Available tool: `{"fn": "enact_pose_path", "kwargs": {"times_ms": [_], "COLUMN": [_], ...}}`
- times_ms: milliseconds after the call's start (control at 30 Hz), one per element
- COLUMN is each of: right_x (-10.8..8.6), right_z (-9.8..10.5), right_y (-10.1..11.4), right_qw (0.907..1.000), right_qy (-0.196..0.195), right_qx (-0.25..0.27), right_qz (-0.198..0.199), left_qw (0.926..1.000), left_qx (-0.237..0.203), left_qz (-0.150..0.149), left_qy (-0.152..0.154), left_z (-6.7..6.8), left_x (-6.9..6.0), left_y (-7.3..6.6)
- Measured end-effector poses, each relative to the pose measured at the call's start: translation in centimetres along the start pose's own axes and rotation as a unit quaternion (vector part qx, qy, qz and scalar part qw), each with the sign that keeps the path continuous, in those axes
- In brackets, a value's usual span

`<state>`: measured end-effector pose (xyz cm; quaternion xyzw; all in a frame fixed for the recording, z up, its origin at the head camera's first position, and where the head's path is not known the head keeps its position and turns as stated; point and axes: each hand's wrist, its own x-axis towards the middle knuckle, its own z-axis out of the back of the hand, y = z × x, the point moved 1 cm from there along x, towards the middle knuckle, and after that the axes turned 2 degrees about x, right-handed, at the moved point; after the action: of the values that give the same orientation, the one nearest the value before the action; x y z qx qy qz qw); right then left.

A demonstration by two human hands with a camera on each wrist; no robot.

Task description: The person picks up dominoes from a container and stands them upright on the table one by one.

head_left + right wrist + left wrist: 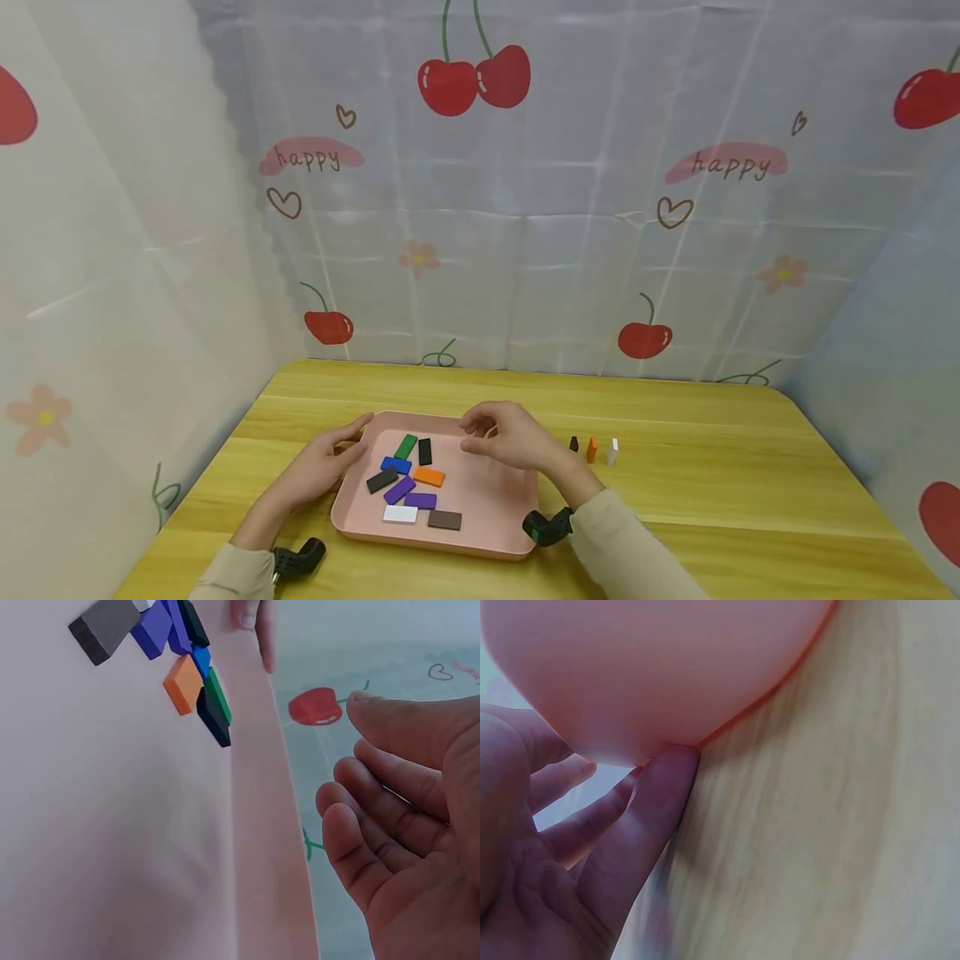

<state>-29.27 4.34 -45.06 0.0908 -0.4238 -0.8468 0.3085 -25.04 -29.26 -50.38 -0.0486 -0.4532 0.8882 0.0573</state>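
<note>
A pink tray (487, 508) lies on the table with several flat domino-like blocks in its left half. Among them are a green block (406, 447), a blue block (396, 465), an orange block (429, 476), a white block (401, 514) and a brown block (445, 520), with black and purple ones. My left hand (318, 467) touches the tray's left side, its thumb against the outer wall in the left wrist view. Above the tray's back right part hovers my right hand (510, 437), fingers loosely bent and nothing between them.
Right of the tray, a black block (573, 444), an orange block (592, 450) and a white block (613, 452) stand upright in a row on the wooden table (750, 483). A cherry-print curtain (525, 250) encloses the table's back and sides.
</note>
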Motion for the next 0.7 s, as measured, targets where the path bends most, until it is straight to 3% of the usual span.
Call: {"fn": "enact_pose_path", "kwargs": {"times_ms": [700], "right_x": [1.4], "right_z": [-2.5], "right_y": [-1.1], "right_qw": [0.9973], "right_qy": [0.056], "right_qx": [-0.007], "right_qz": [-0.047], "left_qw": [1.0000], "left_qx": [-0.002], "left_qz": [0.002], "left_qy": [-0.001], "left_z": [0.0], "left_x": [0.0], "left_y": [-0.1]}}
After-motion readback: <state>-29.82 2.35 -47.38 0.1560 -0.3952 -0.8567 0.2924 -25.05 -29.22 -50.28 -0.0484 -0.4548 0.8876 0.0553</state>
